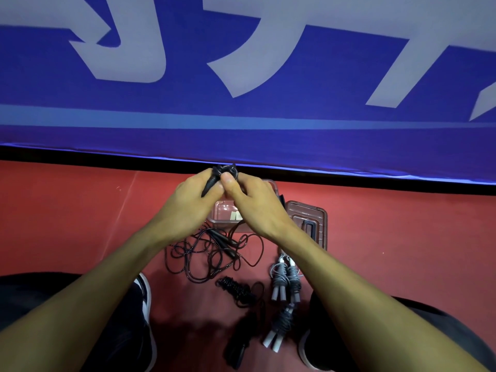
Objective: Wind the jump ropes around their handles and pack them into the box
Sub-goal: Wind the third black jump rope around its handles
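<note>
Sports hall, red court floor [80,224], blue barrier banner [241,124]

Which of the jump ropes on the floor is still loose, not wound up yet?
The black jump rope sprawled in loops just below the box. The other black rope and both grey ropes are already coiled round their handles.

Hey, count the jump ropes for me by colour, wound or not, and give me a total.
Black ropes: 4, one held in the left hand and right hand, one loose tangle, one wound, one dim at the bottom
Grey ropes: 2, both wound
Total: 6
</note>
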Motion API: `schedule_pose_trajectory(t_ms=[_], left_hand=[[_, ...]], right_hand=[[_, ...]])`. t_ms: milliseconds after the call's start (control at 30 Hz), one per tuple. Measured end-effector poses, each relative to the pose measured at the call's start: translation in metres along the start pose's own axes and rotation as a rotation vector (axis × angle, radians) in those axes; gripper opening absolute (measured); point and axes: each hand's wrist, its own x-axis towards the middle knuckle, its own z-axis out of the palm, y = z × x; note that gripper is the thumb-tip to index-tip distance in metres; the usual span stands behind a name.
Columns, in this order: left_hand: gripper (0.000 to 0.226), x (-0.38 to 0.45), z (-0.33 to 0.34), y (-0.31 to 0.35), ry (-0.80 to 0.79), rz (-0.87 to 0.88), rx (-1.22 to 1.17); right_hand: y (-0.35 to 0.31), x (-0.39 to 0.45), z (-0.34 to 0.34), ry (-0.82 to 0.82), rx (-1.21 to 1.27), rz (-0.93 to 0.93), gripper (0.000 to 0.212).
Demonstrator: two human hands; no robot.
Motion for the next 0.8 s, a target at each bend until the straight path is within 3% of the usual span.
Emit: schedule_pose_trajectory(t_ms=[167, 300, 467, 800], left_hand=[[0.04, 0.003, 0.001, -0.005, -0.011, -0.081, -0.166], [0.03, 0.005, -0.002, -0.01, -0.113, -0.097, -0.296], [0.015, 0.004, -0.003, -0.011, -0.096, -0.113, -0.371], [0.071, 0.0, -0.006, -0.01, -0.074, -0.163, -0.329]], right_hand=[[0.002, 0.0, -0.007, 0.002, -0.018, 0.028, 0.067], [0.002, -0.001, -0.01, -0.044, -0.007, 0.027, 0.059], [0.002, -0.001, -0.007, -0.071, 0.004, -0.025, 0.045], [0.004, -0.002, -0.002, -0.078, 0.064, -0.068, 0.043]])
